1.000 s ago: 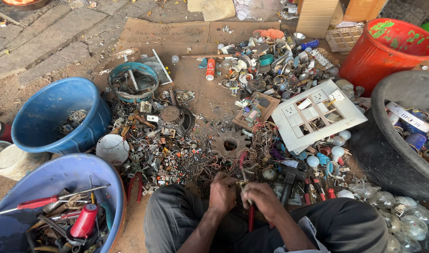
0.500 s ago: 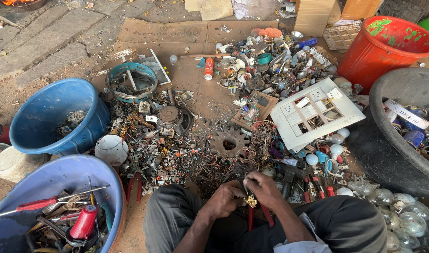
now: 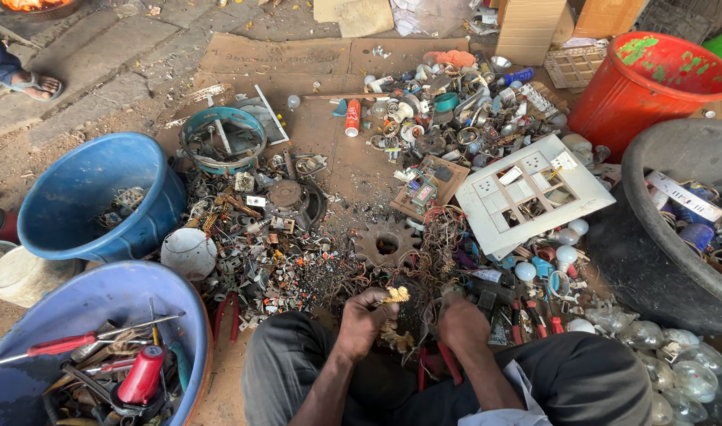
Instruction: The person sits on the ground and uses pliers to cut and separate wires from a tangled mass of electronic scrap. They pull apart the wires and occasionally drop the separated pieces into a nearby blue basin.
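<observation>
Scrap heap point(image 3: 298, 237) spreads wide ahead. Below it, right hand point(image 3: 460, 323) closes on red-handled pliers point(image 3: 440, 363), handles pointing down toward the lap. Left hand point(image 3: 366, 315) pinches a small brass lump point(image 3: 396, 295), held up.

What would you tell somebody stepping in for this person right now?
Left hand: pinching a small yellowish metal piece, raised over the lap.
Right hand: lowered onto the scrap beside red-handled pliers; whether it grips anything cannot be told.
More yellowish bits lie between the hands.
The scrap pile ahead looks mostly unsorted; the blue tub holds only a few pieces.
</observation>
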